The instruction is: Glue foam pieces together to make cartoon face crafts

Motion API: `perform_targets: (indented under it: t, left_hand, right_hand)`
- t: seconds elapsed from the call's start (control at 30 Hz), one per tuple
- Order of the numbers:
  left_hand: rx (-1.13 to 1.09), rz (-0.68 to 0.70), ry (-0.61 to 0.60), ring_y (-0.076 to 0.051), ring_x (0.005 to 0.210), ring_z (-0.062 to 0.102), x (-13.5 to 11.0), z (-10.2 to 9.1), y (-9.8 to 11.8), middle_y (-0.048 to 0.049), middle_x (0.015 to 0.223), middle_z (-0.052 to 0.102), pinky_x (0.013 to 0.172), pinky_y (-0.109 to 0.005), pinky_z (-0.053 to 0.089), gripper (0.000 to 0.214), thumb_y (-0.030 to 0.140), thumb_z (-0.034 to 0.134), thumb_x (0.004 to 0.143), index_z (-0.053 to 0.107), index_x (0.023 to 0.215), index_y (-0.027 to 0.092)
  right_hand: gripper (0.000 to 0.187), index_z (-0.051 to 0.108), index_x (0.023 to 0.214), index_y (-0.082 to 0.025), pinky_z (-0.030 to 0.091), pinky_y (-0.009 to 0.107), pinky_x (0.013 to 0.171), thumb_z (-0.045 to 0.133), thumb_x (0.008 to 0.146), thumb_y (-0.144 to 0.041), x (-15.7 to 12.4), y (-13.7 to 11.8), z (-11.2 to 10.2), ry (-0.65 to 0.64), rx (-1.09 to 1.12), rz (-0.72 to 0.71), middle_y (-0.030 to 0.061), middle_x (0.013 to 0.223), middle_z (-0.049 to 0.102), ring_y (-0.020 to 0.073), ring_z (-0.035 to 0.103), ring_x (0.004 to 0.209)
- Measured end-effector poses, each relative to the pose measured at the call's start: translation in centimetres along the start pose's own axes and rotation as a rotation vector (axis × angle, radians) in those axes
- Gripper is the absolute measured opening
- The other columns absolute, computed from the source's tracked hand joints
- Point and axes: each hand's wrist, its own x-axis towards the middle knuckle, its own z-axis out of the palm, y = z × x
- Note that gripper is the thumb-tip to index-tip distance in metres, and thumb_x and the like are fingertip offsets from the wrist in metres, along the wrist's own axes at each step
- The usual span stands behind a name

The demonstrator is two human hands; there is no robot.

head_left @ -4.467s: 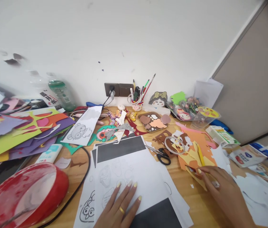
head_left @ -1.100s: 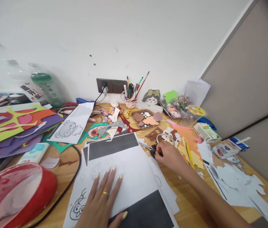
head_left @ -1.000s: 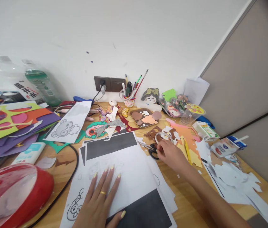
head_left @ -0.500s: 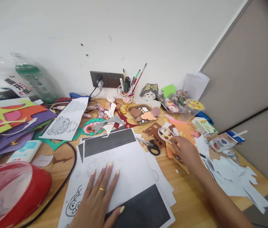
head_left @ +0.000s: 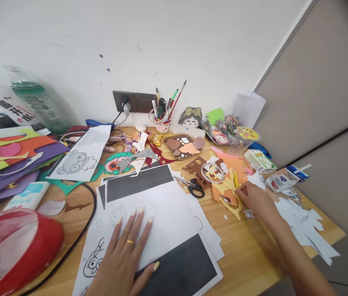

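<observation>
My left hand point(head_left: 124, 255) lies flat with fingers spread on a white sheet point(head_left: 167, 213) that carries black blocks and faint pencil drawings. More sheets stick out from under it, one with a bold cartoon outline. At the right, my right hand point(head_left: 255, 197) is closed, thumb and finger pinching the edge of a yellow paper scrap point(head_left: 235, 183) in a pile of cut-outs. A white tape roll point(head_left: 203, 172) rests on that pile, touching brown paper scraps point(head_left: 194, 167). Black-handled scissors point(head_left: 196, 190) lie between the sheets and the pile.
At the left are a red bowl point(head_left: 47, 238), a black cable point(head_left: 92, 205) and stacked coloured paper point(head_left: 47, 144). A pen cup point(head_left: 163, 125) stands by the wall. Behind my right hand are a plastic cup point(head_left: 238, 144) and small cartons point(head_left: 283, 179); white scraps point(head_left: 298, 218) lie at the right edge.
My right hand has left the tape roll and moved right and slightly down to the yellow paper scrap. The roll now lies on the pile. My left hand stays on the sheet.
</observation>
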Motion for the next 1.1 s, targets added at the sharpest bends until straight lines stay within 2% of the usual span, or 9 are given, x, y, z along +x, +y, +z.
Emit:
perform_targets:
  t: [0.17,0.33,0.53,0.6,0.7,0.8,0.9,0.97,1.1]
  left_hand:
    - [0.009,0.005,0.025,-0.029,0.125,0.034,-0.1,0.2,-0.1,-0.0157,0.136,0.035,0.104,-0.044,0.018,0.069,0.057,0.04,0.077,0.03,0.131,0.015]
    - [-0.029,-0.017,0.051,-0.028,0.126,0.032,-0.2,0.5,-0.1,-0.0127,0.138,0.033,0.106,-0.042,0.018,0.067,0.056,0.037,0.078,0.029,0.132,0.017]
    - [-0.149,-0.094,0.091,-0.025,0.129,0.025,0.7,0.2,0.3,-0.0079,0.141,0.028,0.107,-0.043,0.022,0.061,0.052,0.026,0.083,0.022,0.134,0.02]
    - [-0.152,-0.094,0.095,-0.025,0.13,0.025,0.9,0.1,0.3,-0.0079,0.141,0.028,0.107,-0.044,0.022,0.061,0.052,0.025,0.083,0.022,0.134,0.02]
    - [-0.117,-0.074,0.084,-0.025,0.129,0.026,0.7,0.0,0.2,-0.008,0.141,0.029,0.106,-0.043,0.023,0.062,0.054,0.027,0.082,0.023,0.134,0.02]
    - [-0.047,-0.032,0.059,-0.027,0.127,0.03,0.3,0.2,0.1,-0.0105,0.139,0.031,0.105,-0.043,0.023,0.065,0.056,0.033,0.08,0.027,0.133,0.019]
    - [0.011,0.009,0.03,-0.03,0.124,0.034,0.0,0.3,-0.1,-0.0157,0.136,0.034,0.103,-0.045,0.02,0.069,0.057,0.038,0.077,0.031,0.131,0.015]
    - [0.029,0.022,0.026,-0.032,0.123,0.036,0.0,0.3,-0.1,-0.0176,0.136,0.034,0.102,-0.045,0.019,0.069,0.057,0.039,0.077,0.032,0.131,0.014]
    - [0.032,0.028,0.038,-0.032,0.122,0.038,0.1,0.0,-0.1,-0.018,0.135,0.035,0.102,-0.045,0.018,0.068,0.056,0.04,0.077,0.032,0.13,0.014]
  right_hand:
    - [0.024,0.054,0.08,-0.01,0.034,0.027,0.047,0.034,0.081,-0.024,-0.1,-1.2,0.7,0.027,-0.104,0.076,0.0129,0.067,0.06,0.0215,0.058,0.058]
    - [0.033,0.054,0.1,-0.004,0.035,0.029,0.05,0.031,0.084,-0.022,-0.3,0.1,0.1,0.116,-0.14,0.146,0.0157,0.064,0.06,0.0256,0.06,0.061]
    - [0.026,0.063,0.096,-0.019,0.039,0.03,0.057,0.046,0.08,-0.031,0.3,2.7,-2.1,0.206,-0.012,0.145,0.0092,0.073,0.066,0.0231,0.06,0.065]
    - [0.026,0.065,0.095,-0.02,0.039,0.03,0.055,0.05,0.078,-0.033,0.4,3.2,-3.0,0.27,0.113,0.177,0.0084,0.067,0.065,0.0214,0.058,0.061]
    - [0.028,0.066,0.089,-0.02,0.039,0.031,0.049,0.056,0.071,-0.039,0.5,3.6,-3.6,0.377,0.422,0.239,0.0067,0.06,0.062,0.0196,0.056,0.052]
    - [0.03,0.066,0.083,-0.022,0.041,0.031,0.047,0.059,0.064,-0.045,0.7,3.6,-3.1,0.434,0.677,0.278,0.0059,0.063,0.063,0.0193,0.056,0.054]
    - [0.025,0.062,0.071,-0.022,0.044,0.033,0.048,0.066,0.056,-0.041,1.3,3.6,-1.9,0.538,1.067,0.322,0.009,0.068,0.063,0.0189,0.057,0.056]
    - [0.022,0.055,0.067,-0.023,0.046,0.032,0.052,0.064,0.057,-0.041,1.9,3.5,-1.3,0.612,1.241,0.329,0.0124,0.076,0.063,0.0181,0.059,0.059]
    - [0.024,0.045,0.082,-0.027,0.047,0.029,0.053,0.048,0.071,-0.047,3.4,3.4,-0.7,0.665,1.264,0.299,0.0137,0.09,0.063,0.0155,0.062,0.061]
